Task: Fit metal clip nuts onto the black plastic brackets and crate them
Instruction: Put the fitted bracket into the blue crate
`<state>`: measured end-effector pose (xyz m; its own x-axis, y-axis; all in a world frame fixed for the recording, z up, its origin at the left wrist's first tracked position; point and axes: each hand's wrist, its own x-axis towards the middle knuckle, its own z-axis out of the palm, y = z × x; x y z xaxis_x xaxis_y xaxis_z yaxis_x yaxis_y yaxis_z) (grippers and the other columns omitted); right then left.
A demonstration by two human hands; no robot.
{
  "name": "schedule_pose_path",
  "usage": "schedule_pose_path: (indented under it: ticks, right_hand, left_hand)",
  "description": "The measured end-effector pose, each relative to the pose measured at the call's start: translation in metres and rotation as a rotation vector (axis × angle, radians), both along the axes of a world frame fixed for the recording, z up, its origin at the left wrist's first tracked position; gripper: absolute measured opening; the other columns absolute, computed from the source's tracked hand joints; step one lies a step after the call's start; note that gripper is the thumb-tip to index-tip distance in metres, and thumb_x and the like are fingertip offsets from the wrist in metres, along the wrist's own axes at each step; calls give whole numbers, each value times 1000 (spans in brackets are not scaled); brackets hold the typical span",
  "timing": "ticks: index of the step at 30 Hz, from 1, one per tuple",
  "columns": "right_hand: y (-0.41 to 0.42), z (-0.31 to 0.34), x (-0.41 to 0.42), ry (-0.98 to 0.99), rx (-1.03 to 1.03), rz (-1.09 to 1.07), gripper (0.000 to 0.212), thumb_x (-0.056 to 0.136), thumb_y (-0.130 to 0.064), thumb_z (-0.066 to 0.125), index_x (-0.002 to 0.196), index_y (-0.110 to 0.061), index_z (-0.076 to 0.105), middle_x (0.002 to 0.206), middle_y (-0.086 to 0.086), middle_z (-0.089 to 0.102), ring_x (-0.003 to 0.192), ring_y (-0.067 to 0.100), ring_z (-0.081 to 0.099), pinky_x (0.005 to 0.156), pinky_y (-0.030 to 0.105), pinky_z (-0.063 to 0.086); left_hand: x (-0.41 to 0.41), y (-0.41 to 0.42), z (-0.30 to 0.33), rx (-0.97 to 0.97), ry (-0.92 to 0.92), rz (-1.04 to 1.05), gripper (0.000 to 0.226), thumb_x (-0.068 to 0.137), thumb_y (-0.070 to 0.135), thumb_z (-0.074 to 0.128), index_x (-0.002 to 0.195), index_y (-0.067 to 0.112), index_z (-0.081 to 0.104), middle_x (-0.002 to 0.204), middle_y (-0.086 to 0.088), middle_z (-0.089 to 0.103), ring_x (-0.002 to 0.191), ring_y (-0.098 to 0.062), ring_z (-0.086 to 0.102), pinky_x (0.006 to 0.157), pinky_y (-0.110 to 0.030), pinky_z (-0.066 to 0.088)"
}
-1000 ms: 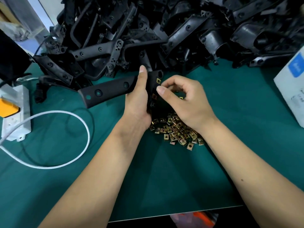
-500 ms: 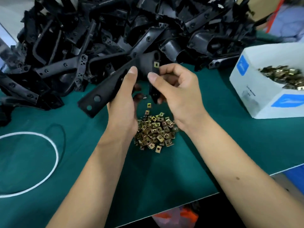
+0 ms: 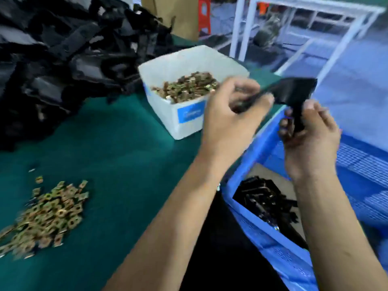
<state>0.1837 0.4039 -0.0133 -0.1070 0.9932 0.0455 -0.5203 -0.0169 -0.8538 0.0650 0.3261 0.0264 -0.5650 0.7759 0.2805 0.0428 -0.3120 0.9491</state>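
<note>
A dark green table mat carries brass-yellow metal clip nuts at lower left. The white cardboard box bears a blue label, and black plastic brackets lie in the blue perforated plastic crate at lower right.

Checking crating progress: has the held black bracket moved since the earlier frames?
Yes. The bracket was over the loose clip nuts; it is now rightward, past the white box, above the blue crate.

Dark green mat-covered worktable fills near left. Far right: white metal tube-frame rack on grey floor, brown cardboard box & red plastic stool behind. Even light, blurry.
</note>
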Motion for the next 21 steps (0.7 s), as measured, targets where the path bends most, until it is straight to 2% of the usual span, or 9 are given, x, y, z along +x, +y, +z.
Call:
schedule_pose_path:
  ticks: [2, 5, 8, 11, 14, 15, 17, 19, 21]
  right_hand:
    - [20, -38, 46, -8, -153, -68, 10, 105, -17, 51, 97, -21, 55, 84, 3, 68, 71, 18, 69, 62, 29, 54]
    - [39, -110, 103, -98, -442, -135, 8, 104, -13, 51, 111, -9, 54, 100, 22, 58, 75, 28, 62, 64, 37, 56]
    - [42, -177, 136, -211, -771, -183, 13, 103, -6, 53, 107, 3, 61, 118, 31, 60, 79, 34, 64, 53, 39, 59]
    - [34, -223, 149, -167, -998, -202, 32, 106, -8, 48, 135, 5, 54, 117, 29, 62, 78, 35, 62, 53, 46, 59]
    - [30, -242, 154, -134, -1067, -189, 31, 105, -12, 50, 132, 3, 56, 120, 29, 61, 91, 42, 64, 63, 49, 57]
    - [31, -245, 152, -137, -1088, -190, 34, 105, -13, 51, 136, 3, 53, 130, 30, 56, 102, 46, 63, 72, 50, 56]
    - [30, -245, 147, -180, -1113, -194, 42, 104, -13, 53, 142, 3, 47, 139, 30, 52, 117, 48, 59, 82, 51, 55]
    - [31, -231, 136, -237, -1050, -222, 37, 101, -7, 54, 135, 6, 52, 127, 27, 60, 106, 44, 66, 73, 47, 58]
    - [35, -206, 122, -301, -891, -285, 23, 96, 2, 54, 118, 5, 57, 95, 22, 66, 74, 32, 68, 53, 35, 55]
  left_hand:
    - [50, 29, -40, -206, 84, -128, 14, 83, 19, 77, 92, 19, 66, 89, 10, 69, 90, -11, 67, 91, -39, 57]
    - [110, 47, -118, -602, 194, -299, 26, 84, 31, 79, 103, 25, 63, 96, 11, 67, 95, -12, 64, 87, -28, 51]
    - [132, 53, -183, -867, 135, -425, 31, 83, 33, 78, 103, 28, 56, 98, 7, 65, 99, -19, 64, 88, -31, 51]
    - [134, 55, -221, -1026, -32, -362, 28, 81, 31, 77, 95, 25, 53, 102, -4, 67, 97, -25, 65, 88, -36, 56]
    - [131, 59, -231, -1075, -203, -275, 47, 81, 26, 72, 117, -1, 60, 117, -29, 66, 90, -36, 70, 75, -41, 61]
    - [130, 60, -229, -1061, -216, -267, 45, 81, 24, 71, 115, -4, 60, 107, -29, 69, 76, -35, 68, 65, -38, 59]
    - [128, 63, -223, -1019, -159, -248, 24, 78, 23, 69, 84, 1, 62, 70, -19, 65, 63, -37, 61, 61, -39, 53]
    - [128, 67, -211, -952, -79, -255, 23, 73, 27, 67, 65, 12, 51, 53, -2, 53, 62, -29, 57, 62, -37, 47]
    - [131, 72, -189, -833, -2, -252, 13, 78, 27, 69, 79, 19, 59, 71, 5, 64, 76, -25, 66, 74, -33, 54]
